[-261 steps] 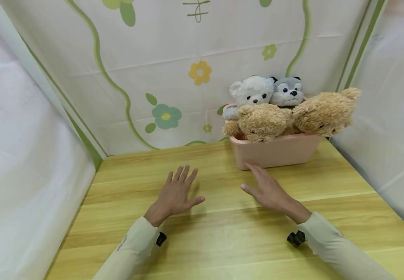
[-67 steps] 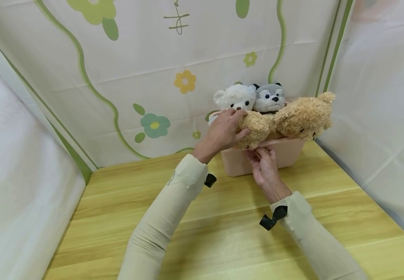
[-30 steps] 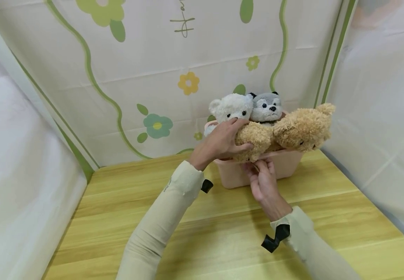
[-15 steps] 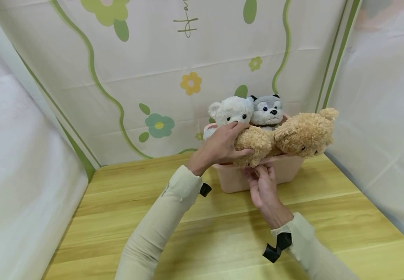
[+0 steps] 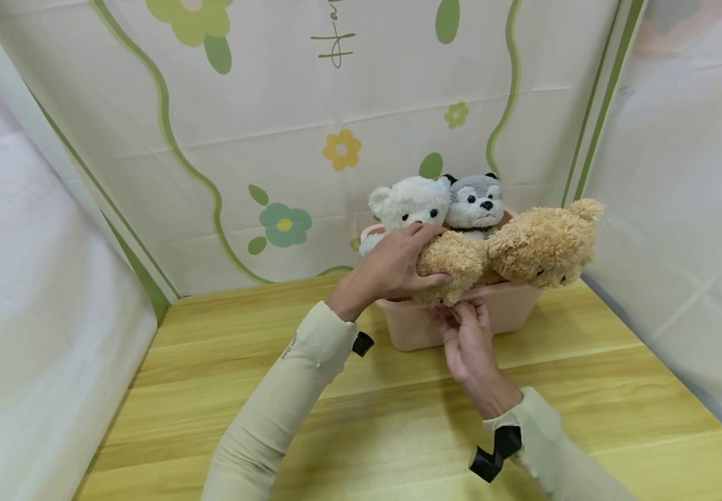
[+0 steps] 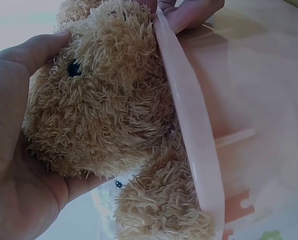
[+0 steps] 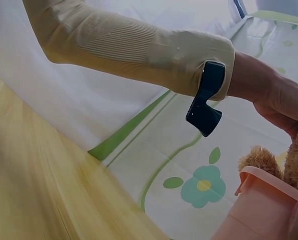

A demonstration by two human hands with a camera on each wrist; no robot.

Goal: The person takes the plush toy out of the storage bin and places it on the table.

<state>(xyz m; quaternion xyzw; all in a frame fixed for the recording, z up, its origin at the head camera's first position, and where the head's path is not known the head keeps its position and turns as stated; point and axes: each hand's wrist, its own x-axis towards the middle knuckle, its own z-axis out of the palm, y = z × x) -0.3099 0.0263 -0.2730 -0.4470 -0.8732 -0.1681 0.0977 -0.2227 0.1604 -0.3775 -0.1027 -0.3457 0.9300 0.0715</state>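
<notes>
My left hand (image 5: 392, 261) grips the head of a curly tan teddy bear (image 5: 455, 261), its fingers and thumb spread around the fur. This bear lies face down over the front rim of a pink plastic bin (image 5: 411, 330). Under that rim my right hand (image 5: 474, 344) has its fingers curled and pinches the edge. Up close in the left wrist view, the tan bear (image 6: 109, 90) shows a dark eye beside the bin's rim (image 6: 193, 115). Only part of the bin (image 7: 258, 210) shows in the right wrist view, where the right hand's fingertips are hidden.
A white plush bear (image 5: 417, 198) and a grey-and-white plush husky (image 5: 476, 202) sit upright at the bin's back. A second tan bear (image 5: 545, 243) leans over its right end. The wooden table (image 5: 242, 376) meets a flower-print curtain (image 5: 242, 132) behind.
Both hands, flat and apart from the toys at first, came to the tan bear and the bin's rim. Since then the bin and its toys have slid slightly toward me.
</notes>
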